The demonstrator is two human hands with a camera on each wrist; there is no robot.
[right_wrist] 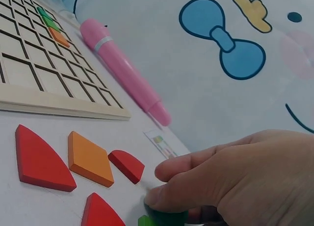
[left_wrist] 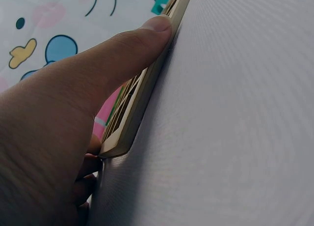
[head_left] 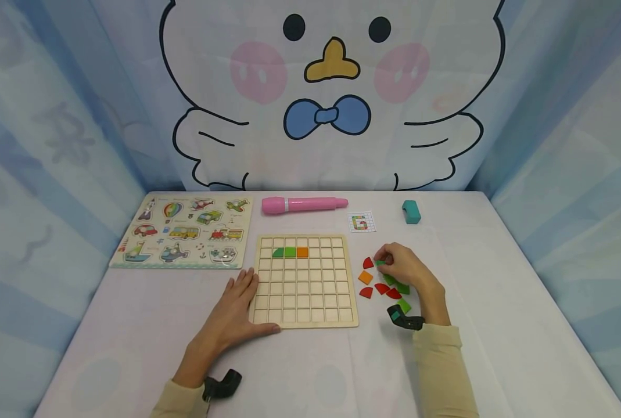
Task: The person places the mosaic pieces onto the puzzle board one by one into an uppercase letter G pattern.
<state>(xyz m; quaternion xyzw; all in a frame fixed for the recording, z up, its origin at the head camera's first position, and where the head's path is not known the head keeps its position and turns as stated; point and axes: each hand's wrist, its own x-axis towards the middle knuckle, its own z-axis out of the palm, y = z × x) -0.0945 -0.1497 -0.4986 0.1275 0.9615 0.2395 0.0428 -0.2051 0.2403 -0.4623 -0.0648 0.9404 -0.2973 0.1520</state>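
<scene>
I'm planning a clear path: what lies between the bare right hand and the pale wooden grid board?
A flat orange square piece and red quarter-circle pieces lie between the right hand and the board, as the head view shows.

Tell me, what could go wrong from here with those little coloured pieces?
The right hand pinches a green piece close to other green pieces, so it might nudge or scatter them.

The left hand touches the grid board at its edge; a push there could slide the board and perhaps jar the row of three pieces.
</scene>
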